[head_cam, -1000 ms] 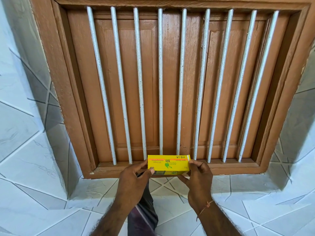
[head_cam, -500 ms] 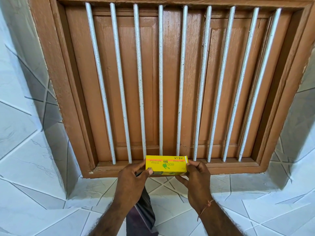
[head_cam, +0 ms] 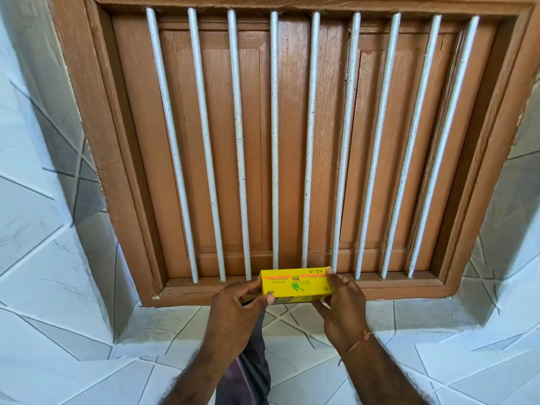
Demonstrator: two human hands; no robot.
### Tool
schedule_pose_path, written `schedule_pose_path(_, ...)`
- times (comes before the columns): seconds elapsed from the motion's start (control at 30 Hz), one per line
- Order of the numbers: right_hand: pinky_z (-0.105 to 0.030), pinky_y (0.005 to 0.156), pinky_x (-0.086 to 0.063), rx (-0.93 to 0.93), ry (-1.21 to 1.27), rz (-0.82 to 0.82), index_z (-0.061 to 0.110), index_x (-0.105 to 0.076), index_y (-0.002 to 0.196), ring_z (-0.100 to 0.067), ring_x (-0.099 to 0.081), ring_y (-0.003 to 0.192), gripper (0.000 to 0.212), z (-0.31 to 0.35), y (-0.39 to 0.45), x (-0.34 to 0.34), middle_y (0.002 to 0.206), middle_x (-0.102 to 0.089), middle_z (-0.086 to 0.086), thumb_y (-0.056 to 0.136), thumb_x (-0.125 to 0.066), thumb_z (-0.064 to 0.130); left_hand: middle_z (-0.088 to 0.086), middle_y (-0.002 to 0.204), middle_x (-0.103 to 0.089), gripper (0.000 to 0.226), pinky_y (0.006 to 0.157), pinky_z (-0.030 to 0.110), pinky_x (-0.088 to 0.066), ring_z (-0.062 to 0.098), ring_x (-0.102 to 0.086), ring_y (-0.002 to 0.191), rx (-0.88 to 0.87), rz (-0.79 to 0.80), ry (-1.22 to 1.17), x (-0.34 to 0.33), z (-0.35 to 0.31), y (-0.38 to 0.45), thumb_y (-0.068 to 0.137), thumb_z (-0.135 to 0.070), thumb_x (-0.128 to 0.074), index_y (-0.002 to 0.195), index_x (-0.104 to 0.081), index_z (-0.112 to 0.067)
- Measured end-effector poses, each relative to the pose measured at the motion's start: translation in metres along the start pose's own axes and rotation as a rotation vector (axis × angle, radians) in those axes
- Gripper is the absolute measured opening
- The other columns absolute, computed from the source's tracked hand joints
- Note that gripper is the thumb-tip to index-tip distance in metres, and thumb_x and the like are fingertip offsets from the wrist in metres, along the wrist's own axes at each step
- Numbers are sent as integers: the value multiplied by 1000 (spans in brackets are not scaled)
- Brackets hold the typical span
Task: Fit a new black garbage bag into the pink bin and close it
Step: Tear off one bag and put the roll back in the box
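Two hands hold one small yellow box (head_cam: 296, 285) of garbage bags, level and lengthwise, just in front of the wooden sill (head_cam: 394, 285) of a shuttered window (head_cam: 292, 141) with white bars (head_cam: 274, 141). The left hand (head_cam: 233, 308) pinches the box's left end, thumb on the near lower corner and fingers (head_cam: 248, 283) curled over the top far edge. The right hand (head_cam: 344, 305) clasps the right end, fingers wrapped round the far side and the palm under the near corner. Both hands are closed on the box; neither is free.

Print on the box reads upside down from this view, so the box is probably turned away from the person. Whether it rests on the sill or is just clear of it cannot be told.

Neither the pink bin nor any loose black bag is in view, so the task looks to be at its very start: getting a bag out.

Judging by its looks, the box is thin card, light and easy to crush, so a gentle hold at the two ends, as now, suits it; squeezing the broad faces would likely dent it. A flap at one end is probably the way in, though no opening shows. Bags inside will likely be thin, slippery film, rolled or folded tight, best taken by a free edge and pulled out slowly.

White tiles (head_cam: 58, 258) surround the window on every side.
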State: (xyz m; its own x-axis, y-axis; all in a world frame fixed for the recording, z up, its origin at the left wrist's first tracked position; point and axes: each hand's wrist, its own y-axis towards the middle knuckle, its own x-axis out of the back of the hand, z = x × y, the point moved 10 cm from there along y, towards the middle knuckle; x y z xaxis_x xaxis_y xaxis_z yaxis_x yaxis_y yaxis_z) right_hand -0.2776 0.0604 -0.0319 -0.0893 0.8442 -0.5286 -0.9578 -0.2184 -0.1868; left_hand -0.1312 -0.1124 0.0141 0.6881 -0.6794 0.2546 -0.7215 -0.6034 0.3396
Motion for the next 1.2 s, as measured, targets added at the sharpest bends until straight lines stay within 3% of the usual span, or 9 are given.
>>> schedule_pose_path(0.13,-37,67,-53,142,-10,-27,16,-62,82,-22,-58,77,16,8,-7,5,82,-63,-7,95,-55,11,-34,80,-69,31,71,3,-47,-11,-66,85,-14,0,1,-2,-3,-2,77,-18,-76,108,-72,-22)
schedule_pose_path(0.4,-43,81,-57,329,-118,111,18,-71,98,-24,-68,93,17,16,-20,-2,92,-76,1,88,-63,6,-40,85,-67,28,74,0,-45,-13,-63,90,-54,-41,36,8,-3,-2,83,-17,-72,108,-71,-30)
schedule_pose_path(0.53,-48,89,-55,333,-139,92,16,-72,103,-31,-68,100,20,11,-24,2,100,-76,-9,86,-66,7,-38,87,-68,28,79,3,-47,-12,-64,91,-54,-47,41,10,-1,-2,83,-18,-72,108,-70,-31)
schedule_pose_path(0.7,-46,82,-58,311,-146,71,14,-66,93,-28,-68,92,16,11,-26,5,94,-72,-7,89,-60,0,-33,93,-70,30,82,3,-44,-9,-65,95,-73,-28,51,8,0,-5,82,-19,-72,110,-71,-29)
schedule_pose_path(0.87,-44,77,-55,226,-188,79,13,-59,84,-27,-60,87,14,14,-14,4,91,-64,-9,96,-53,11,-33,94,-70,32,84,2,-44,-11,-64,94,-59,-22,22,8,2,-6,81,-16,-73,111,-71,-26)
schedule_pose_path(0.97,-44,78,-54,221,-211,105,16,-64,98,-21,-59,86,12,17,-12,1,96,-64,-2,96,-53,12,-34,90,-69,32,80,0,-44,-12,-65,92,-63,-21,-7,6,0,-8,80,-11,-74,107,-72,-27)
schedule_pose_path(1.07,-42,79,-54,243,-186,106,15,-67,96,-18,-60,84,15,18,-14,0,90,-65,-1,96,-54,9,-33,89,-70,32,78,-2,-43,-11,-65,92,-61,-26,-9,6,-1,-7,80,-11,-74,106,-72,-29)
schedule_pose_path(1.2,-39,89,-54,313,-170,83,13,-64,123,-15,-66,95,29,13,-23,1,104,-70,3,95,-54,11,-38,85,-68,32,75,-4,-40,-13,-63,91,-58,-33,15,4,-3,-5,80,-14,-75,101,-70,-38)
